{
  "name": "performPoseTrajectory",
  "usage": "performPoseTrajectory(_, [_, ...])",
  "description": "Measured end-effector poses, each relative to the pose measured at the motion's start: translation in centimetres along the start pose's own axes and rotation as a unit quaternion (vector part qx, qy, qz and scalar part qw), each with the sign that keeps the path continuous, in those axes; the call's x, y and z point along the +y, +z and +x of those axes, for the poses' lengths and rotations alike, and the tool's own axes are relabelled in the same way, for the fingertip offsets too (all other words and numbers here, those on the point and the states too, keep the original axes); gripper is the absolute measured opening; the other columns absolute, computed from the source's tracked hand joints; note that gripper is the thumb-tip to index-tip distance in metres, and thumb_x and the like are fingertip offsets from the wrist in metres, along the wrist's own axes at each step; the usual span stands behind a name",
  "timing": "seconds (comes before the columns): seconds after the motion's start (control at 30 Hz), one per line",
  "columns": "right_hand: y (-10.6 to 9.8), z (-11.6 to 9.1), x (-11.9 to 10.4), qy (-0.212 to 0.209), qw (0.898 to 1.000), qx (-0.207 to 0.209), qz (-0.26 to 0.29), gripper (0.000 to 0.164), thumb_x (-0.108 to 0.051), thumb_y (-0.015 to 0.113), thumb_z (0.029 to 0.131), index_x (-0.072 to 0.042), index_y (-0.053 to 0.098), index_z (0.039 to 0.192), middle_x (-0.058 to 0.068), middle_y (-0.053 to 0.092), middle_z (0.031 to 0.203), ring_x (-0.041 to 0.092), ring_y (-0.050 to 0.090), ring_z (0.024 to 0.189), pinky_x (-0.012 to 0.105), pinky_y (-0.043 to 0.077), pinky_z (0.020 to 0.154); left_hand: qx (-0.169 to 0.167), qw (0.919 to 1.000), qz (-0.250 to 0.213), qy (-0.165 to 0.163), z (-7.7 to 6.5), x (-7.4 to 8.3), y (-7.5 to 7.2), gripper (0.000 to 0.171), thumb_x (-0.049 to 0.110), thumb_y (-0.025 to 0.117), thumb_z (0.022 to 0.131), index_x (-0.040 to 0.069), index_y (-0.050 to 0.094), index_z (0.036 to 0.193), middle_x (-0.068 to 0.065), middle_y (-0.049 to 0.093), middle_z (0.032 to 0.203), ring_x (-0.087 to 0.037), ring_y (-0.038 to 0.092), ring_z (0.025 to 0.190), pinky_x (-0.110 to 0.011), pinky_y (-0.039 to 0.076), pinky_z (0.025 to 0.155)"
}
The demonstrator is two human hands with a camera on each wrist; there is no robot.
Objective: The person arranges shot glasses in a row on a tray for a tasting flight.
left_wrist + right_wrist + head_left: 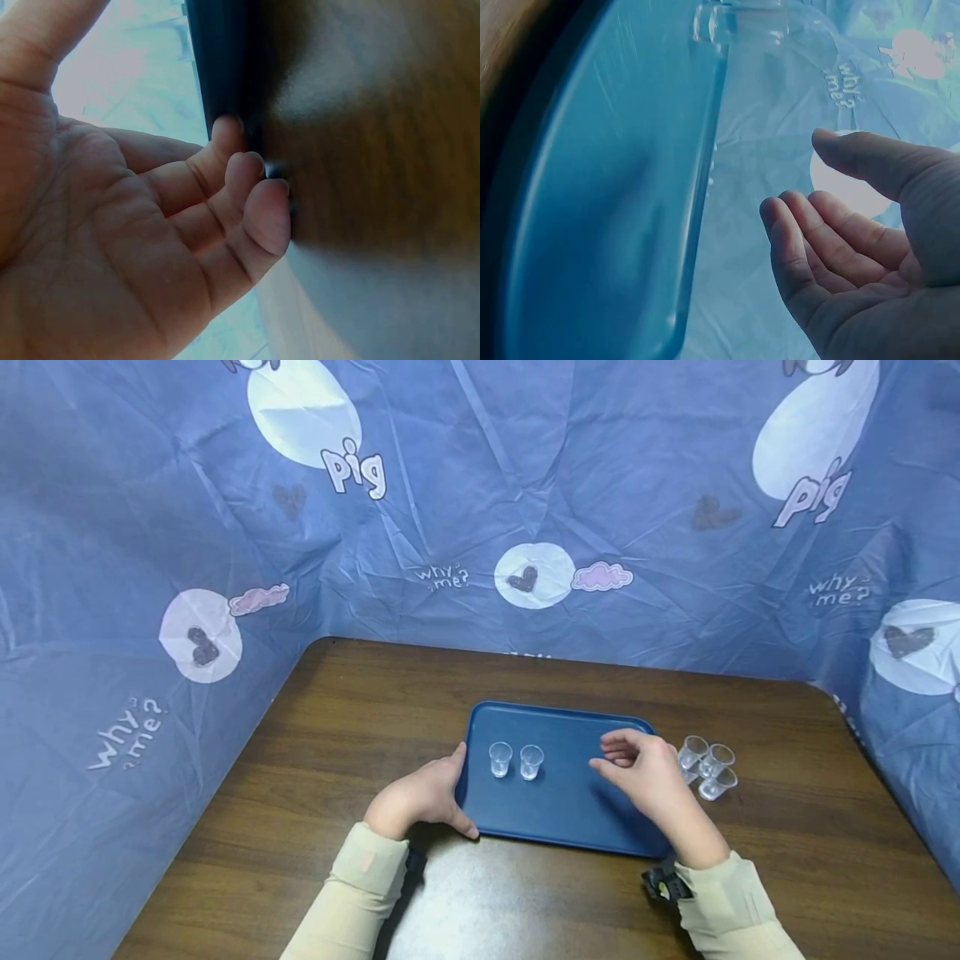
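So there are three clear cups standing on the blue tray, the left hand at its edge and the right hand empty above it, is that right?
Not quite: the head view shows two clear cups standing on the blue tray, not three. The left hand is indeed at its edge and the right hand empty above it.

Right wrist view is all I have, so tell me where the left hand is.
Observer: The left hand rests against the left end of the blue tray, its thumb at the near left corner.

Operator: Now say whether any cups sit off the tray.

Observer: Yes, a cluster of clear cups sits on the wooden table, just to the right of the tray; the right hand partly hides them in the head view, so I can't give a sure count.
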State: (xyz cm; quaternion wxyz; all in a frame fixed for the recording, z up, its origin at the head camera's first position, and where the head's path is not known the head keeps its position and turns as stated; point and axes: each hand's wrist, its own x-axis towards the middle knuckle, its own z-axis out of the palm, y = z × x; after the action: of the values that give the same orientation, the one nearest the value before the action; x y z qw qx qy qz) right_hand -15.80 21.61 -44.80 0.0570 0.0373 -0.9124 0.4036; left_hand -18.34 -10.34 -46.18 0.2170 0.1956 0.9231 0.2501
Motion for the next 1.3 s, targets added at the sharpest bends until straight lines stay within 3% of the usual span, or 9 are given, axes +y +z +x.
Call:
performPoseTrajectory(0.5, [-3.1, -1.4, 2.0, -0.004, 0.999, 0.044, -0.016, 0.035, -0.011, 0.082, 0.088, 0.006, 0.069, 0.116, 0.020, 0.072, 0.106, 0.031, 0.070, 0.094, 0.038, 0.058, 0.079, 0.000, 0.9999, -0.009, -0.004, 0.1, -0.2, 0.1, 0.138, 0.033, 0.101, 0.062, -0.010, 0.012, 0.158, -0.027, 0.034, 0.157, -0.034, 0.037, 0.142, -0.043, 0.032, 0.114])
performPoseTrajectory(0.77, [-5.1, -2.1, 3.1, 0.000, 0.997, 0.077, -0.027, 0.035, -0.010, 0.083, 0.087, 0.006, 0.070, 0.115, 0.020, 0.072, 0.102, 0.029, 0.071, 0.088, 0.015, 0.053, 0.069, 0.002, 0.9999, -0.009, -0.006, 0.3, -0.2, 0.1, 0.137, 0.033, 0.100, 0.062, -0.010, 0.012, 0.158, -0.027, 0.033, 0.157, -0.034, 0.035, 0.143, -0.043, 0.032, 0.114])
performPoseTrajectory(0.9, [-6.0, -2.4, 3.8, 0.001, 0.995, 0.089, -0.036, 0.036, -0.013, 0.084, 0.086, 0.006, 0.071, 0.114, 0.020, 0.073, 0.100, 0.029, 0.072, 0.085, 0.013, 0.052, 0.065, 0.002, 1.0000, -0.007, -0.005, 0.2, -0.2, 0.1, 0.137, 0.033, 0.100, 0.063, -0.010, 0.012, 0.158, -0.027, 0.034, 0.157, -0.034, 0.036, 0.143, -0.043, 0.032, 0.114])
performPoseTrajectory(1.2, [-7.9, -3.6, 5.3, 0.012, 0.991, 0.119, -0.059, 0.039, -0.013, 0.086, 0.084, 0.007, 0.071, 0.113, 0.021, 0.074, 0.098, 0.009, 0.069, 0.078, 0.011, 0.050, 0.062, -0.001, 0.9999, -0.010, -0.004, 0.2, -0.3, 0.1, 0.137, 0.034, 0.100, 0.063, -0.009, 0.012, 0.158, -0.026, 0.033, 0.158, -0.034, 0.036, 0.142, -0.044, 0.033, 0.114])
performPoseTrajectory(1.3, [-8.4, -3.8, 5.9, 0.013, 0.989, 0.130, -0.068, 0.040, -0.013, 0.087, 0.082, 0.008, 0.071, 0.112, 0.021, 0.074, 0.097, 0.009, 0.069, 0.076, 0.010, 0.049, 0.061, -0.001, 0.9999, -0.010, -0.005, 0.2, -0.3, 0.1, 0.137, 0.034, 0.100, 0.063, -0.009, 0.011, 0.159, -0.026, 0.032, 0.158, -0.034, 0.036, 0.143, -0.044, 0.033, 0.114])
